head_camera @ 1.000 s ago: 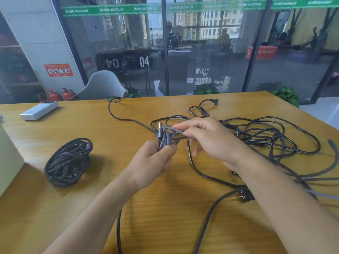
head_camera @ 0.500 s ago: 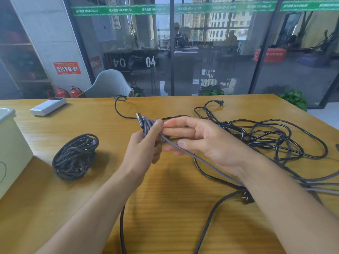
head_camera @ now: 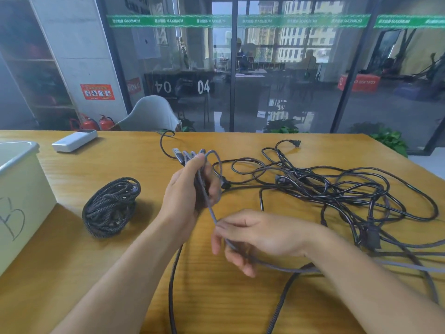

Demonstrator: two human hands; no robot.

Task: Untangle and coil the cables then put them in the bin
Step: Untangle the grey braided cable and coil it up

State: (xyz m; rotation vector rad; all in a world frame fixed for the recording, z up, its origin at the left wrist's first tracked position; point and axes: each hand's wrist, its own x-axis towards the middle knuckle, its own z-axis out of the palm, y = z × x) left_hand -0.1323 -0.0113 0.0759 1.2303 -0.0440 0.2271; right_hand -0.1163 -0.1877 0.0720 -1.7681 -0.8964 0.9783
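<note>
Head view, item one?
— Left hand [head_camera: 185,189]: grips looped grey cable [head_camera: 209,208], above table [head_camera: 72,273].
Right hand [head_camera: 252,237]?
— Pinches same cable, nearer than left hand.
Others?
— Coiled cable [head_camera: 110,207] left of left hand; tangle [head_camera: 337,186] right; bin [head_camera: 19,194] far left.

The green strip [head_camera: 240,20] on the glass reads "MAXIMUM"; the desk front [head_camera: 203,86] "04".
</note>
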